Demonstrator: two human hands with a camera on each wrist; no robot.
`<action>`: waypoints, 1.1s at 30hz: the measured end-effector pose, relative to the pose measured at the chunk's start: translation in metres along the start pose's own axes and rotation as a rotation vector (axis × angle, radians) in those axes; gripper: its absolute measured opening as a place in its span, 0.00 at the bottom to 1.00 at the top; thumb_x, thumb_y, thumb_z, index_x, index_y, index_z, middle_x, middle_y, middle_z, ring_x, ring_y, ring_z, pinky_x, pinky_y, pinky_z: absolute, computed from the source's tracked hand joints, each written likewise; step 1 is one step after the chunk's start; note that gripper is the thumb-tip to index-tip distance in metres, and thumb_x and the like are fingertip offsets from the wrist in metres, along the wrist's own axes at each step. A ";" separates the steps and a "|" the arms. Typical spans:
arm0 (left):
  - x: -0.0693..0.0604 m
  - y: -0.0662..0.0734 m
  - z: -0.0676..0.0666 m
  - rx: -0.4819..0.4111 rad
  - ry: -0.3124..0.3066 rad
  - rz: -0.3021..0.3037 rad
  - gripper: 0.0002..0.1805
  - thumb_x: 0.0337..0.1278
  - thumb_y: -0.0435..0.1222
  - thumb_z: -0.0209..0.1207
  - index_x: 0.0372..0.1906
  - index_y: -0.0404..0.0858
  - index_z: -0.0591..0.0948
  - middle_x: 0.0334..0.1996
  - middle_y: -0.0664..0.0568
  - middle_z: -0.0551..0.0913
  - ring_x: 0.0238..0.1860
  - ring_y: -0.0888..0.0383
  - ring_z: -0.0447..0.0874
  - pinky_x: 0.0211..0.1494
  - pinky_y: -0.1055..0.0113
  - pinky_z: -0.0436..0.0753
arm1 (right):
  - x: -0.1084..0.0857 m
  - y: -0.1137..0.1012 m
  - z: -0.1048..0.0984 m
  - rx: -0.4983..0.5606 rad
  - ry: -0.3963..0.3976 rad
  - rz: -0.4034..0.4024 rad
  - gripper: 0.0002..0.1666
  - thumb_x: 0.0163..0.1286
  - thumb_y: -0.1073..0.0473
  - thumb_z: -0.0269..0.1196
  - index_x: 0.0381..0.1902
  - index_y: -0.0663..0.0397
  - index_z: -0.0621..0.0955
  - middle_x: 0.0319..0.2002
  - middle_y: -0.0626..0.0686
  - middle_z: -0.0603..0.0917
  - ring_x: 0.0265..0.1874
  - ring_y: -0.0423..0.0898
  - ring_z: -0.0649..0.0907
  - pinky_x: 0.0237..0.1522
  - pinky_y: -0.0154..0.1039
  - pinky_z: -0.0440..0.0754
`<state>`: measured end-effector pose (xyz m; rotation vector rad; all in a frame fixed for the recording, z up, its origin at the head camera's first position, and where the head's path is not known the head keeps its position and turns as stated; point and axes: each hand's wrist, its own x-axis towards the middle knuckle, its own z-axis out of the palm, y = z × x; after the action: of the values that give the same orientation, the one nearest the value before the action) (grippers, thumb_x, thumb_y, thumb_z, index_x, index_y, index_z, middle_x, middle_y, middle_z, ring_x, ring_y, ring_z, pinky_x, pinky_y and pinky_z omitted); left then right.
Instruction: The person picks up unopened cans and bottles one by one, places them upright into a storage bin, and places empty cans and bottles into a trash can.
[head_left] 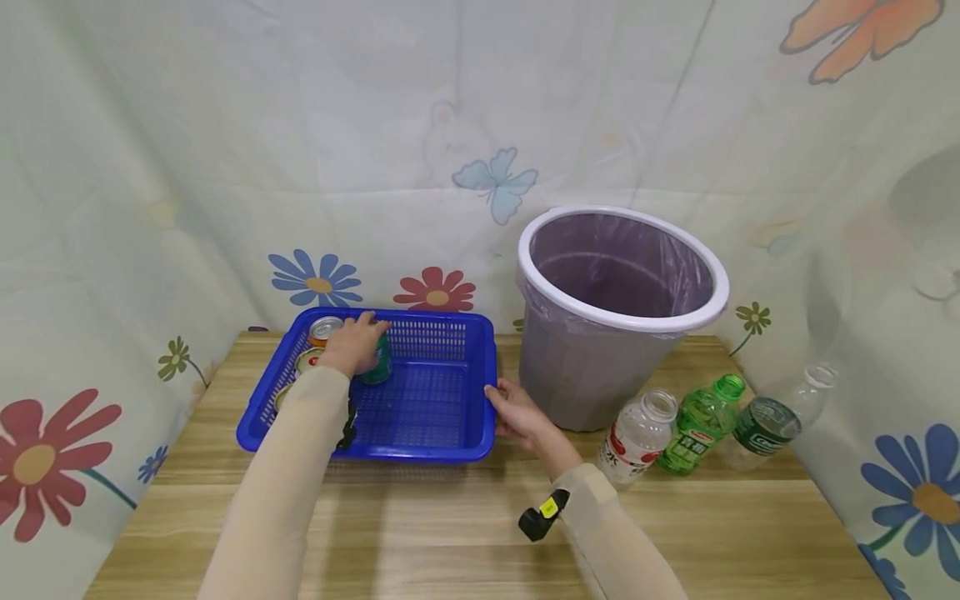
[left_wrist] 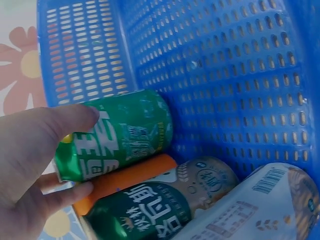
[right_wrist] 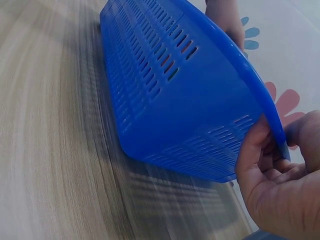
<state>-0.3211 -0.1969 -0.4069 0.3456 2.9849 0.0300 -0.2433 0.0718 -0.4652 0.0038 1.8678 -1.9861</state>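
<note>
Inside a blue basket (head_left: 480, 367), my left hand (head_left: 352, 343) holds a green can (head_left: 377, 367); in the left wrist view the thumb of the hand (left_wrist: 35, 160) lies along the top of the green can (left_wrist: 122, 130) and the fingers are round its end. Beside it lie an orange can (left_wrist: 125, 177), a dark green can (left_wrist: 145, 207) and a pale can (left_wrist: 250, 210). My right hand (head_left: 521, 414) grips the basket's right rim; in the right wrist view the thumb and fingers of the hand (right_wrist: 280, 185) pinch the basket's rim (right_wrist: 272, 112).
A grey bin (head_left: 585, 367) with a white rim and a plastic liner stands right of the basket. On its right are a clear bottle (head_left: 633, 437), a green bottle (head_left: 697, 429) and a clear bottle with a dark label (head_left: 768, 423). A patterned curtain hangs behind the wooden table (head_left: 420, 533).
</note>
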 end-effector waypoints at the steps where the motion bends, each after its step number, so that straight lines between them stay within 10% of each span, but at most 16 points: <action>1: 0.000 0.000 -0.001 -0.012 -0.003 0.001 0.35 0.53 0.36 0.61 0.68 0.42 0.63 0.68 0.36 0.55 0.64 0.33 0.57 0.55 0.39 0.70 | 0.000 0.000 0.000 -0.005 0.001 0.001 0.20 0.74 0.58 0.43 0.57 0.67 0.63 0.41 0.56 0.79 0.32 0.44 0.82 0.35 0.43 0.83; 18: -0.015 0.004 -0.021 0.035 0.101 0.139 0.24 0.56 0.42 0.59 0.57 0.38 0.74 0.54 0.38 0.74 0.54 0.40 0.72 0.53 0.44 0.75 | -0.001 0.000 -0.001 -0.034 0.005 0.005 0.21 0.74 0.57 0.44 0.58 0.66 0.63 0.50 0.69 0.75 0.37 0.50 0.82 0.38 0.45 0.83; 33: -0.042 0.037 -0.016 0.155 0.259 0.334 0.20 0.53 0.44 0.61 0.50 0.39 0.78 0.45 0.45 0.80 0.45 0.46 0.80 0.47 0.53 0.80 | -0.004 -0.004 -0.001 -0.097 0.026 0.032 0.22 0.73 0.55 0.46 0.57 0.66 0.65 0.47 0.65 0.77 0.35 0.48 0.82 0.32 0.39 0.81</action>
<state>-0.2750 -0.1707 -0.3840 0.9214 3.1498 -0.1333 -0.2413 0.0744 -0.4606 0.0314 1.9666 -1.8804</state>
